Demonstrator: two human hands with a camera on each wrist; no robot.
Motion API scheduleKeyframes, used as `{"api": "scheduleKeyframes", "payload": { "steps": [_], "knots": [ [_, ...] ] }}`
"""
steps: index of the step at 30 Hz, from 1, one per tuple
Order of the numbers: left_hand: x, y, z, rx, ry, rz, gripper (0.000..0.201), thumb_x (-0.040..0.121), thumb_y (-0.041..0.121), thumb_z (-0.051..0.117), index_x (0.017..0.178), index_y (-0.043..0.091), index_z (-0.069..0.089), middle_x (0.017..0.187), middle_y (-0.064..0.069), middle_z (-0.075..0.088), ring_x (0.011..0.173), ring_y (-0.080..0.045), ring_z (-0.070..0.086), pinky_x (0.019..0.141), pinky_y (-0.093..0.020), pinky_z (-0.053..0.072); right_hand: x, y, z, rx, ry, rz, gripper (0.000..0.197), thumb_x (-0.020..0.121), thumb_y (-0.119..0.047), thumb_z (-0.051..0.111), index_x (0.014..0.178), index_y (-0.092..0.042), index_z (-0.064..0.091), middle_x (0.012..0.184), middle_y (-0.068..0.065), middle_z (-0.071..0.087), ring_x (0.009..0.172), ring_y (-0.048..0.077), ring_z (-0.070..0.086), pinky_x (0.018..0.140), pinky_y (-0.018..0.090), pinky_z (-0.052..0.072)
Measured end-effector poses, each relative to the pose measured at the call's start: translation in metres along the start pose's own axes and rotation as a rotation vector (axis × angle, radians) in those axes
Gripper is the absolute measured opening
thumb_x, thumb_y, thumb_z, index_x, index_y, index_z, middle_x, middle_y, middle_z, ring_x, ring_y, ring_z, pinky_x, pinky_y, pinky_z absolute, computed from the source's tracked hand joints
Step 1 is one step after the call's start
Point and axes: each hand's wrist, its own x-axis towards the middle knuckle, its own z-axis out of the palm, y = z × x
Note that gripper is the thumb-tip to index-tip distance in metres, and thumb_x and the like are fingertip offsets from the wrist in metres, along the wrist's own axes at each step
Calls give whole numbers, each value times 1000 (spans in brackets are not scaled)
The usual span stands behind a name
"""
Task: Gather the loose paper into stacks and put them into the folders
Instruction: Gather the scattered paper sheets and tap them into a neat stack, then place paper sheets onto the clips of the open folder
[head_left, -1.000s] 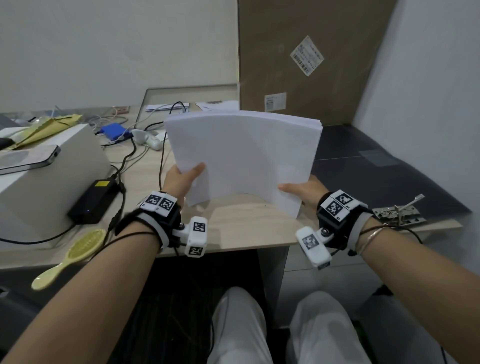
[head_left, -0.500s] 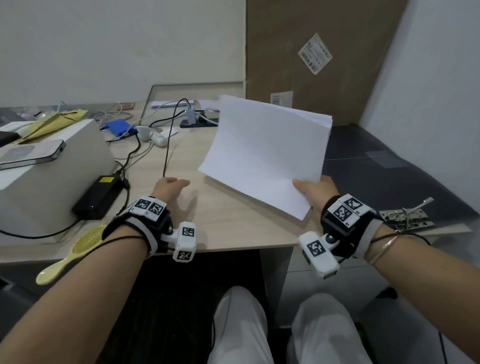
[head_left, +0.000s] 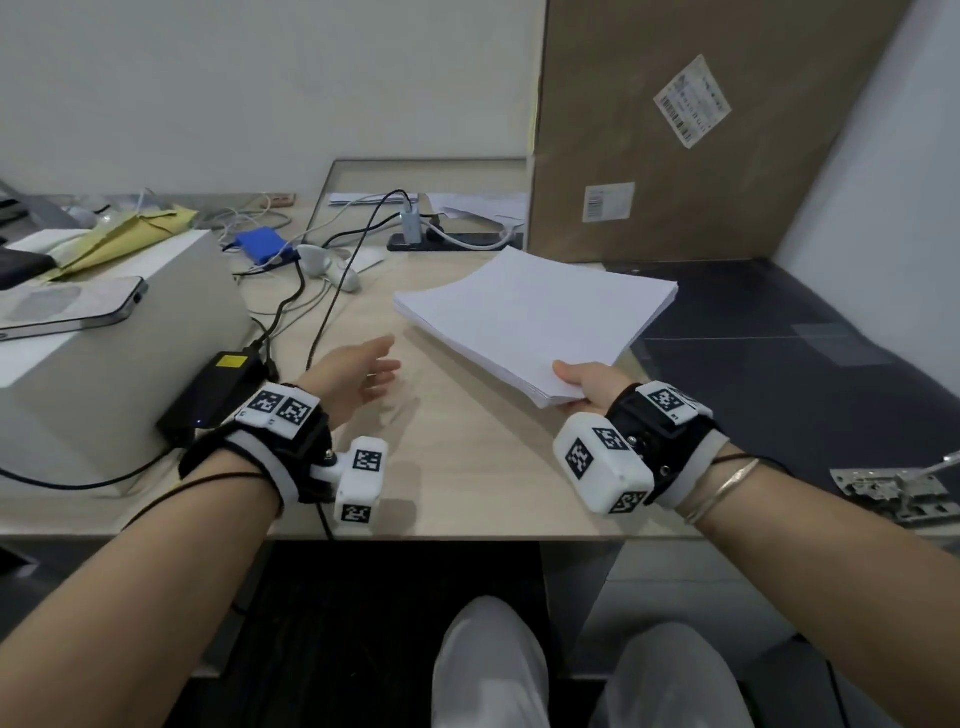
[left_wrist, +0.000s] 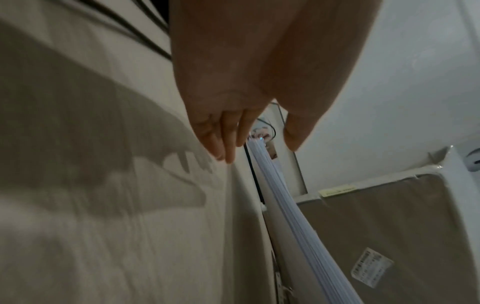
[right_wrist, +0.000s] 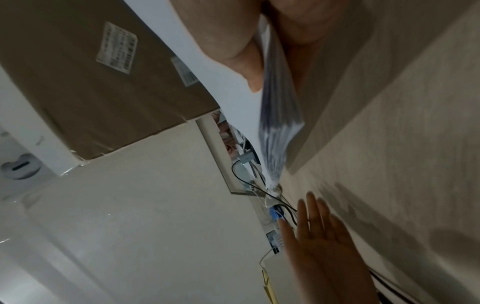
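1. Step in hand: the gathered paper stack (head_left: 535, 314) is squared into one block and is being laid on the desk (head_left: 467, 467). Judged from this, gathering is done and filing has not begun.
2. Right hand (head_left: 589, 384): grips the near corner of the paper stack, thumb on top and fingers underneath. The stack extends forward and to the left of this hand. The right wrist view shows the near edge raised off the desk; whether the far edge touches the surface cannot be told.
3. Left hand (head_left: 353, 376): holds nothing, fingers straight and slightly spread, hovering just above the desk. The stack's nearest corner lies just beyond its fingertips (left_wrist: 223, 152), apart from them.
4. Folder: no folder can be identified with certainty in any view.
5. Next move, as a judgement: release the stack flat, then locate and open a folder with the free left hand. Keep the sheets aligned, since a one-corner grip lets them fan.
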Motion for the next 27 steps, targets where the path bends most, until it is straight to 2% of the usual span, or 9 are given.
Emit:
{"api": "scheduleKeyframes", "payload": {
  "steps": [3, 4, 6, 9, 11, 15, 19, 22, 27],
  "knots": [
    [0, 6, 23, -154, -265, -107, 59, 93, 45, 52, 130, 3, 33, 129, -22, 56, 110, -34, 61, 90, -38, 52, 9, -2, 14, 11, -31, 12, 6, 96, -10, 51, 92, -6, 50, 68, 7, 57, 33, 14, 57, 27, 12, 35],
    [1, 8, 29, -189, -345, -128, 61, 93, 47, 52, 131, 4, 33, 130, -24, 56, 114, -36, 60, 92, -42, 53, 9, -3, 18, 32, -56, 18, 5, 96, -10, 50, 98, -6, 50, 66, 7, 59, 34, 14, 58, 27, 12, 35],
    [4, 13, 41, -238, -467, -132, 55, 95, 44, 48, 133, 4, 40, 125, -21, 60, 108, -34, 65, 89, -41, 56, 14, -3, 26, 84, -105, 34, 18, 97, -10, 48, 114, -4, 50, 80, 8, 61, 57, 20, 62, 32, 18, 42],
    [11, 19, 55, -290, -442, -67, 30, 101, 17, 41, 129, 6, 47, 106, -10, 66, 87, -21, 70, 69, -30, 61, 20, 0, 37, 178, -156, 54, 31, 97, -8, 47, 128, -5, 47, 107, 11, 62, 77, 21, 60, 54, 34, 48],
    [18, 20, 57, -256, -386, -23, 31, 100, 1, 36, 130, 6, 46, 102, -6, 65, 87, -17, 65, 63, -24, 60, 27, 1, 41, 221, -176, 30, 30, 94, -3, 50, 124, -6, 50, 118, 13, 61, 82, 20, 61, 60, 36, 51],
    [30, 18, 50, -156, -343, 33, 39, 98, -7, 36, 134, 4, 45, 106, -4, 65, 90, -18, 63, 64, -23, 60, 36, -2, 35, 173, -223, 25, 19, 87, -2, 60, 104, -9, 57, 99, 8, 66, 87, 21, 64, 69, 36, 59],
    [38, 20, 31, -105, -348, 64, 42, 95, -10, 37, 131, 10, 47, 107, -3, 66, 85, -15, 68, 63, -24, 59, 44, -22, 11, 145, -166, 31, 11, 89, -8, 59, 99, -11, 55, 84, 7, 67, 67, 19, 68, 59, 33, 59],
    [46, 25, 13, -46, -410, 73, 42, 95, -9, 39, 127, 16, 50, 113, -1, 67, 91, -13, 69, 72, -25, 59, 55, -43, -9, 25, -114, 48, 12, 88, -10, 59, 100, -10, 54, 85, 7, 65, 59, 18, 69, 59, 31, 60],
    [64, 41, 4, 75, -410, 13, 37, 95, -8, 39, 112, 21, 56, 104, 2, 69, 80, -10, 72, 66, -24, 59, 69, -59, -3, -200, -121, 59, 8, 90, 5, 49, 93, 0, 55, 79, 14, 67, 49, 17, 68, 49, 26, 58]
  ]
}}
